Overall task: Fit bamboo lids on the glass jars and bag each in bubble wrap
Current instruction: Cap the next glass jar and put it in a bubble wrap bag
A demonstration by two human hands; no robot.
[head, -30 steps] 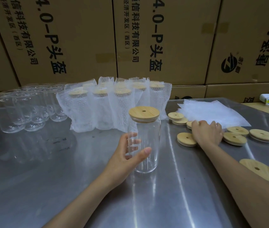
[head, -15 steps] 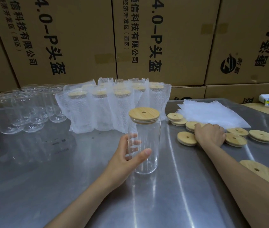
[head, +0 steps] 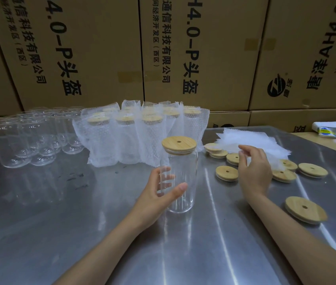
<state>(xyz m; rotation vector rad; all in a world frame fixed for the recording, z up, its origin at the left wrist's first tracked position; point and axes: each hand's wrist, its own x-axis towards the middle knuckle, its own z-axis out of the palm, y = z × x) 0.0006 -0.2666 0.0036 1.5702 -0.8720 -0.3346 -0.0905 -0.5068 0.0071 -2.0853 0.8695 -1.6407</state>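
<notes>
While left hand (head: 158,194) grips clear cylindrical jar (head: 181,182), round bamboo lid (head: 179,142) caps it.

Two bare forearms and two hands, seen from the wearer's own viewpoint. The left hand (head: 158,194) and its forearm come in from the bottom edge, left of centre. The right hand (head: 254,171) and its forearm come in from the lower right corner. No sleeve or cuff shows on either arm; both are uncovered from the frame edge to the wrist. No glove covers either hand. No watch, bracelet or ring can be seen on the parts in view. The fingernails look short and unpainted, most clearly on the left thumb. Nothing else of the person appears.
</notes>
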